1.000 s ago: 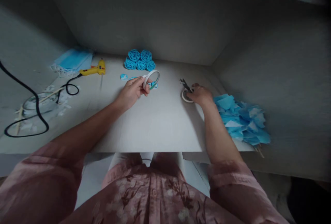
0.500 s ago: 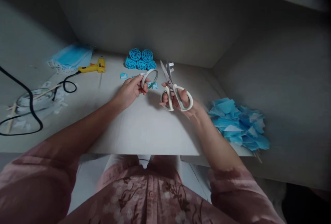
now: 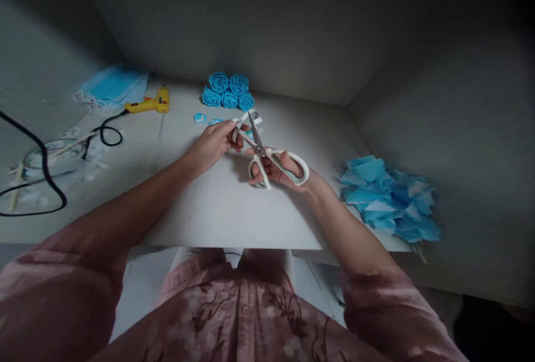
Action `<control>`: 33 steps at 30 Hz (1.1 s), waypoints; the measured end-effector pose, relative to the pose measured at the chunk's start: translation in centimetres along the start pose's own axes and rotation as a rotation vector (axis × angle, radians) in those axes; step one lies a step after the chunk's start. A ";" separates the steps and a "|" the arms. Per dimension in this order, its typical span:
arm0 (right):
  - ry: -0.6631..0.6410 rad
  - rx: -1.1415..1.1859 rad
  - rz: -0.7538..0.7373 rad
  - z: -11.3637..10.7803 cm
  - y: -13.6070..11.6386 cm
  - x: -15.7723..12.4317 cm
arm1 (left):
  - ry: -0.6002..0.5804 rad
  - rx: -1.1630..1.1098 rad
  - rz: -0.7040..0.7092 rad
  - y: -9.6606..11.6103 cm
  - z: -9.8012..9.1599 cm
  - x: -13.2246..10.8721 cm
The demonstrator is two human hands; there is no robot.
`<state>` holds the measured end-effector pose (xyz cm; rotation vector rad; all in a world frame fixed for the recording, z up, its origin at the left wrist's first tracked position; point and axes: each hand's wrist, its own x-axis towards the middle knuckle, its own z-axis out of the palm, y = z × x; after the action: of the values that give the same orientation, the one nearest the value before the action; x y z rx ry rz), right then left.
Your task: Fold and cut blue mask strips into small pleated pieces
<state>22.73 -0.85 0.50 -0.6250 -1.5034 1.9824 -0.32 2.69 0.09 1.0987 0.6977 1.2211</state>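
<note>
My left hand [image 3: 213,144] pinches a thin white roll of tape [image 3: 236,129] above the table. My right hand [image 3: 276,173] has its fingers through the white handles of a pair of scissors [image 3: 259,151]. The scissors' blades are spread apart and reach to the tape, one on the near side and one across it. Whether they touch the tape I cannot tell. Small white strips [image 3: 258,121] show beside the upper blade. Behind my hands lie small blue-and-white pieces [image 3: 200,119], partly hidden by the tape and fingers.
Several rolled blue crepe-like rosettes [image 3: 229,91] are stacked at the back. A yellow glue gun [image 3: 161,100] with a black cord [image 3: 45,167] lies left, near blue face masks [image 3: 115,87]. White scraps and sticks [image 3: 62,153] are at far left. A blue petalled bundle [image 3: 388,197] rests right.
My right hand has moved the scissors left and tilted them, bringing the spread blades from beside the tape roll up to it. My left hand has barely moved.
</note>
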 end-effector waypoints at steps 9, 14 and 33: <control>-0.119 0.072 -0.075 -0.6 1.5 0.8 | -0.135 0.039 -0.013 -1.1 -0.1 -0.4; -0.103 0.070 -0.046 -0.2 1.1 0.8 | -0.194 0.024 -0.028 -1.2 -0.1 -0.6; -0.121 0.138 -0.131 -0.1 1.1 0.9 | -0.350 0.027 0.040 0.2 -0.1 -0.8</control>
<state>21.96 -0.34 -0.58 -0.3462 -1.4230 2.0320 -0.67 1.99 0.12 1.3138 0.4259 1.0194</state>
